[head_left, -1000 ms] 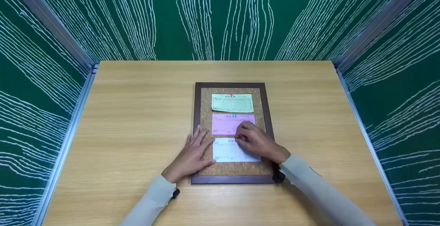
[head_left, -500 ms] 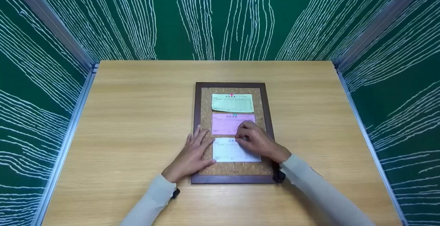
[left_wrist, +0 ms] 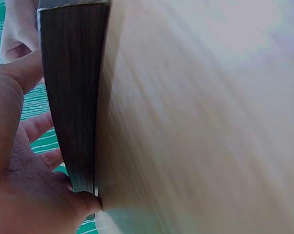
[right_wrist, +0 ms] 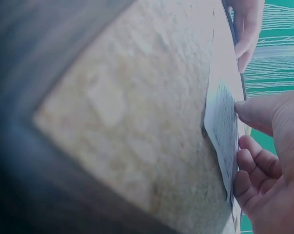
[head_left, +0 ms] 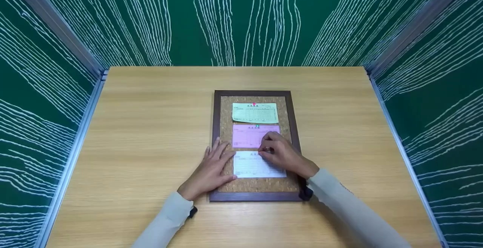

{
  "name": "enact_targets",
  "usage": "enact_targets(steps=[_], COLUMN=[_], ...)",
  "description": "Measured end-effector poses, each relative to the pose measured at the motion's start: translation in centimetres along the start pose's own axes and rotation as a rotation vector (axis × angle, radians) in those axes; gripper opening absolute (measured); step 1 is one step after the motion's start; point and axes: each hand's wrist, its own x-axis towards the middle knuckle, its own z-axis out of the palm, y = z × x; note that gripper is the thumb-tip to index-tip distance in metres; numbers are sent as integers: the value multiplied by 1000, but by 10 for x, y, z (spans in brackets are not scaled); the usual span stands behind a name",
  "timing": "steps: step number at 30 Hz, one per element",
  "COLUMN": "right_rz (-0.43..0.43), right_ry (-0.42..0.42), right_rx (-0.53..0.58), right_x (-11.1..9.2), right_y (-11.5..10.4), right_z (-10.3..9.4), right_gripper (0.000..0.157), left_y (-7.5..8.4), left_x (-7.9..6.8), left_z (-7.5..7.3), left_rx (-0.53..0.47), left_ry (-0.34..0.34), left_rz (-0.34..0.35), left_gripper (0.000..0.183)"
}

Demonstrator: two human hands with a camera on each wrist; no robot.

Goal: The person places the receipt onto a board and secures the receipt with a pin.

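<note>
A dark-framed cork board (head_left: 251,185) lies on the table. Pinned to it, far to near, are a green slip (head_left: 255,113) with a red push pin (head_left: 254,104), a pink slip (head_left: 245,138) with a green push pin (head_left: 257,126), and a white slip (head_left: 256,168). My right hand (head_left: 285,155) pinches a small push pin at the white slip's top edge; fingertips mostly hide it. With fingers spread, my left hand (head_left: 211,170) rests across the board's left frame, thumb at the white slip's left edge. In the left wrist view, the left hand (left_wrist: 34,180) lies along the frame's side.
The wooden table (head_left: 151,127) extends around the board on all sides. Green panels (head_left: 241,21) with white wavy lines and metal posts (head_left: 71,138) enclose its back and sides. Bare cork shows in the right wrist view, along with the white slip's slightly lifted edge (right_wrist: 220,131).
Almost nothing differs. The right hand's fingers shift very slightly at the white slip's top edge; the left hand and the board stay in place.
</note>
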Motion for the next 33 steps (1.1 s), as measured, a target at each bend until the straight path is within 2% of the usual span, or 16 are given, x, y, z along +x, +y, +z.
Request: enact_targets(steps=[7,12,22,26,33], right_rz=[32,53,33,55,38], right_ry=[14,3,-28,-34,-25], right_rx=[11,-1,-20,-17,-33], right_x=[0,2,8,6,0], right_y=[-1,-1,-4,-5,-5], right_z=[2,3,1,0,1], right_gripper=[1,6,14,8,4], left_y=[-1,0,-1,-1,-1], left_x=[0,0,0,1,-1], left_z=[0,0,1,-1,-1], left_rx=[-2,-6,-5,-8,-2], left_ry=[-4,-5,-22,-21,-24], left_rz=[-1,-2,-15,-16,-11], left_gripper=[78,78,79,80,80])
